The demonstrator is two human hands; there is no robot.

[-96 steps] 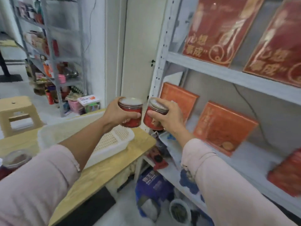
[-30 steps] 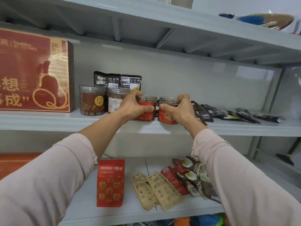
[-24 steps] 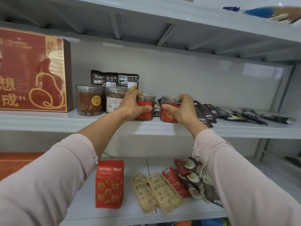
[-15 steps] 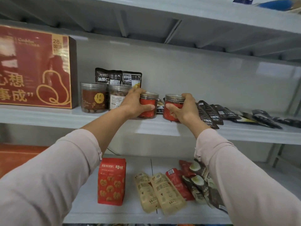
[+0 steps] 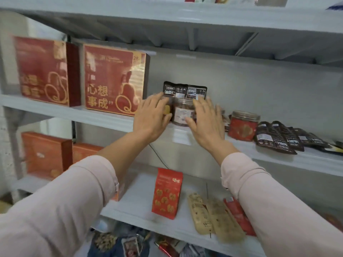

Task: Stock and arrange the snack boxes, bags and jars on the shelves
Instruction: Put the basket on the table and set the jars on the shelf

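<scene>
Two clear jars stand side by side on the middle shelf (image 5: 181, 140): a brown jar with a yellow label (image 5: 168, 110) and a jar with a white label (image 5: 182, 114). My left hand (image 5: 151, 118) lies with spread fingers against the brown jar and hides most of it. My right hand (image 5: 206, 123) rests against the right side of the white-label jar, its thumb across the front. A red jar (image 5: 243, 127) stands free on the shelf to the right. Whatever stands behind my right hand is hidden. Black snack bags (image 5: 185, 90) lean behind the jars.
Two large red gift boxes (image 5: 114, 80) stand left of the jars. Dark flat bags (image 5: 278, 139) lie in a row right of the red jar. On the lower shelf are a red standing bag (image 5: 167, 191), tan packets (image 5: 213, 216) and orange boxes (image 5: 46, 154).
Both hands have let go of the red jars and moved left onto the two clear jars. One red jar now stands alone on the shelf. My view has swung left.
</scene>
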